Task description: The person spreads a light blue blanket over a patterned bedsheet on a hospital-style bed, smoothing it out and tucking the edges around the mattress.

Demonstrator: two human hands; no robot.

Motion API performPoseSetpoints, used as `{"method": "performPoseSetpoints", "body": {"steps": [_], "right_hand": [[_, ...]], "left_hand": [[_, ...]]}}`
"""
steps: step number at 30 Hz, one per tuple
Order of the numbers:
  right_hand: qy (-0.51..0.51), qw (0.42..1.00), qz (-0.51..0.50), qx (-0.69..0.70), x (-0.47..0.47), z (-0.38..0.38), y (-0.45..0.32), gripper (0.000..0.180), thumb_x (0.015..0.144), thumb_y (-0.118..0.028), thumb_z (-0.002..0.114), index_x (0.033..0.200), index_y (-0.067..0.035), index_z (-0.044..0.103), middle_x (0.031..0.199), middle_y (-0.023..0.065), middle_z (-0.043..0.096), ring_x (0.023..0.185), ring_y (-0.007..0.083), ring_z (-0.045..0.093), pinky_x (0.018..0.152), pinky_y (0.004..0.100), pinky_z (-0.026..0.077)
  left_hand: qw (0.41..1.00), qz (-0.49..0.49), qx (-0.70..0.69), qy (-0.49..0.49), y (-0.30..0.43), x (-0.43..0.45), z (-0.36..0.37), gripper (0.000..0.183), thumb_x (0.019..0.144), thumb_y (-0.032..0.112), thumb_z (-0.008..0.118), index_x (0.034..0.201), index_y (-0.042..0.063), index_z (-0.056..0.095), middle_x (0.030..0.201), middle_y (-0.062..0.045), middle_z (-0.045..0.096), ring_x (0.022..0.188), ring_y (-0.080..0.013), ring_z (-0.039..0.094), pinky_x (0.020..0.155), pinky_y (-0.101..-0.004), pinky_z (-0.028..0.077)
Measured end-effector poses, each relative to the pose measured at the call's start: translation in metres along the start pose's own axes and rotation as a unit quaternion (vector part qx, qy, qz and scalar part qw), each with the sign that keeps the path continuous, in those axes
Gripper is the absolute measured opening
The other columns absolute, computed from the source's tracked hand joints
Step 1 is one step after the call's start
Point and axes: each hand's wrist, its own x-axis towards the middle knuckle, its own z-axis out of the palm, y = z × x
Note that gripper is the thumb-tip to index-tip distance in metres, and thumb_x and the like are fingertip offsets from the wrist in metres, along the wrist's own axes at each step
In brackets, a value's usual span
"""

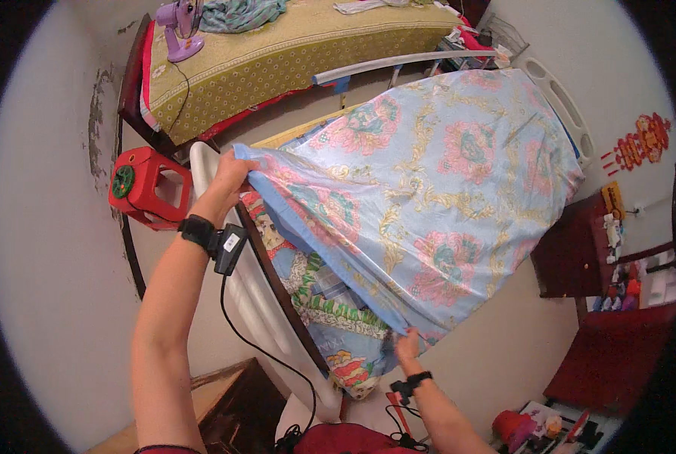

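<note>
A light blue floral sheet (440, 176) with pink and green flowers covers most of a narrow bed. At the sheet's far left corner, my left hand (235, 173) grips the blue-edged hem near the bed's end board. My right hand (408, 346) pinches the same hem at the near side. Between them the hem is lifted and slants across the bed. Under it shows a patterned cloth (338, 318) with cartoon figures and green and white bands. Both wrists wear black straps with cables.
A pale end board (258, 318) stands close before me. A red plastic frame (150, 187) is at the left. Beyond a side rail (406, 59) is another bed (292, 51) with a purple fan (182, 34). Dark red furniture (570, 249) stands at the right.
</note>
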Motion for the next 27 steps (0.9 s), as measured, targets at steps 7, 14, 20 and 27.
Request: {"method": "performPoseSetpoints", "body": {"steps": [7,14,20,27], "right_hand": [[0.166,0.978,-0.125,0.009,0.051,-0.207,-0.027,0.026,0.079,-0.007,0.043,0.102,0.004,0.049,0.088,0.0163,0.053,0.085,0.0243,0.050,0.076,0.0362,0.040],[0.163,0.904,-0.344,0.196,-0.045,-0.355,-0.177,0.061,0.083,-0.049,0.042,0.111,0.005,0.042,0.111,0.0153,0.042,0.095,0.0192,0.047,0.074,0.0299,0.041],[-0.021,0.971,-0.222,0.091,-0.123,-0.319,-0.228,0.038,0.082,-0.031,0.050,0.099,0.003,0.051,0.078,0.0052,0.051,0.070,0.0140,0.050,0.060,0.0266,0.041],[-0.248,0.946,-0.176,0.114,-0.092,-0.137,-0.233,0.012,0.082,-0.011,0.048,0.086,0.000,0.052,0.062,0.0077,0.045,0.058,0.0118,0.040,0.051,0.0265,0.036]], "left_hand": [[0.990,0.100,-0.087,-0.058,0.002,0.064,-0.001,0.014,0.075,0.006,0.046,0.085,0.001,0.054,0.077,-0.011,0.057,0.059,-0.0211,0.056,0.046,-0.0330,0.047],[0.869,0.430,0.071,-0.235,0.139,0.084,-0.022,0.027,0.078,0.012,0.054,0.102,0.003,0.047,0.087,-0.007,0.054,0.077,-0.0203,0.054,0.071,-0.0352,0.047],[0.958,0.231,-0.135,-0.104,0.240,0.063,-0.053,0.018,0.078,0.006,0.054,0.092,0.001,0.044,0.080,-0.010,0.051,0.067,-0.0235,0.055,0.061,-0.0379,0.051],[0.937,0.344,0.023,-0.050,0.178,0.084,-0.099,0.040,0.082,0.001,0.044,0.119,0.009,0.035,0.098,-0.011,0.052,0.081,-0.0242,0.055,0.065,-0.0348,0.049]]}}
